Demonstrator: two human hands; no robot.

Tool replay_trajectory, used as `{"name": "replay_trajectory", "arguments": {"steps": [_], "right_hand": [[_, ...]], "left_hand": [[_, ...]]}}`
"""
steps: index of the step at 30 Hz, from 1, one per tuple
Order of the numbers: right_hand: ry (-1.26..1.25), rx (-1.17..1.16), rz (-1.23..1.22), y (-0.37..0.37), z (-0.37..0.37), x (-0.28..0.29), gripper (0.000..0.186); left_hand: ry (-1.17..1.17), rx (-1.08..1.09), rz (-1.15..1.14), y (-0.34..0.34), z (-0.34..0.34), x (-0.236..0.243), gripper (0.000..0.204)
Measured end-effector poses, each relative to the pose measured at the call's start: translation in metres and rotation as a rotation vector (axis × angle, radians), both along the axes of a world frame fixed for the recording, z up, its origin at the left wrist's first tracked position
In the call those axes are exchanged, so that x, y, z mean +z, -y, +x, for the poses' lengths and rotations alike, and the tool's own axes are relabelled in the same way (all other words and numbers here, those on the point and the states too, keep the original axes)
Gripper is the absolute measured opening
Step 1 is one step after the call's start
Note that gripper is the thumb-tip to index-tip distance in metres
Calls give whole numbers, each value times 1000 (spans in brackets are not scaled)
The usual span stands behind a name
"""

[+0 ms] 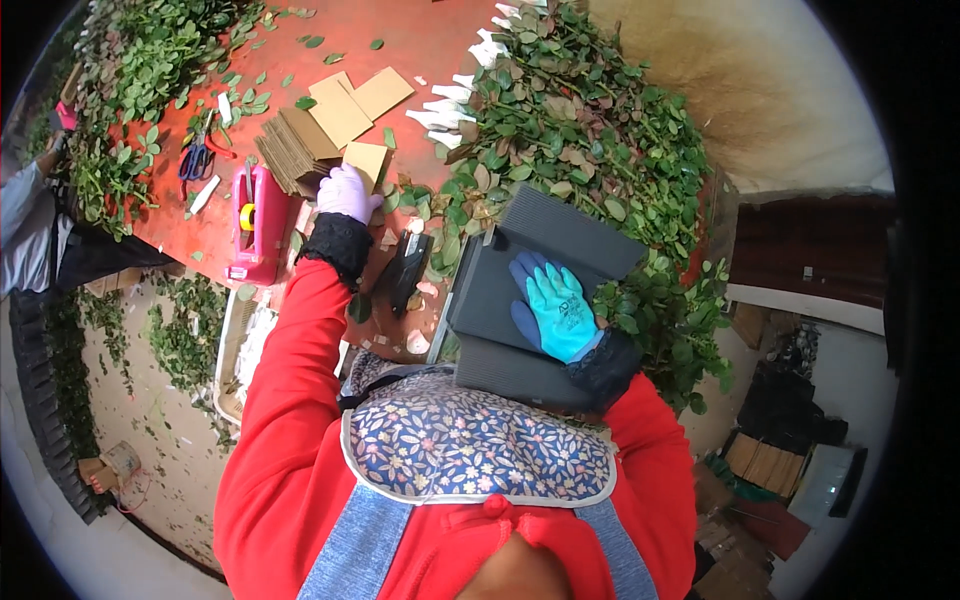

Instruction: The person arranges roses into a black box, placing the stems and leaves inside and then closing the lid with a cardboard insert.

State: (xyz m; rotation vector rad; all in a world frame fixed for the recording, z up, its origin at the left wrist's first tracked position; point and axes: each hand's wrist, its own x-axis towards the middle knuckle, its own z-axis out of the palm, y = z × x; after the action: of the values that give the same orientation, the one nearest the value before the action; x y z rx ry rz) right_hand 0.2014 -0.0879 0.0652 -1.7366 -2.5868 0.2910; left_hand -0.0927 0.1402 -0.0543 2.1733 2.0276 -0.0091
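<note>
My left hand (346, 192), in a pale purple glove, reaches out over the red table (420, 40) and grips a small tan cardboard piece (366, 160) beside a stack of folded cardboard (290, 148). My right hand (553, 308), in a teal and blue glove, lies flat with fingers spread on a dark grey ribbed box (560, 235) held against my chest. A black stapler-like tool (405, 265) lies on the table between my arms.
A big heap of green leafy branches (590, 130) fills the table's right side; more greenery (150, 70) lies at the left. A pink tape dispenser (258, 220), blue scissors (195, 160), flat cardboard sheets (355, 100) and white paper strips (445, 105) are there. Another person's sleeve (25, 230) shows far left.
</note>
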Motion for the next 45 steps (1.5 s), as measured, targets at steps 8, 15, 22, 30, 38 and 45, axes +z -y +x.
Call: {"name": "replay_trajectory", "arguments": {"steps": [8,15,22,30,38,45], "right_hand": [[-42,-29,19,4,2,-2,61],[12,135,-42,3,29,-20,63],[-385,219,-42,-11,51,-19,49],[-43,-111,38,12,25,30,51],[-42,37,-26,8,-6,4,76],[-35,44,-45,8,-11,7,77]], "left_hand": [[488,-166,276,15,-63,30,29],[1298,-326,-927,134,38,130,36],[1111,-171,-1160,143,102,72,21],[933,-260,-816,148,103,55,27],[446,-614,-523,129,96,99,37],[656,-500,-340,124,81,68,28]]}}
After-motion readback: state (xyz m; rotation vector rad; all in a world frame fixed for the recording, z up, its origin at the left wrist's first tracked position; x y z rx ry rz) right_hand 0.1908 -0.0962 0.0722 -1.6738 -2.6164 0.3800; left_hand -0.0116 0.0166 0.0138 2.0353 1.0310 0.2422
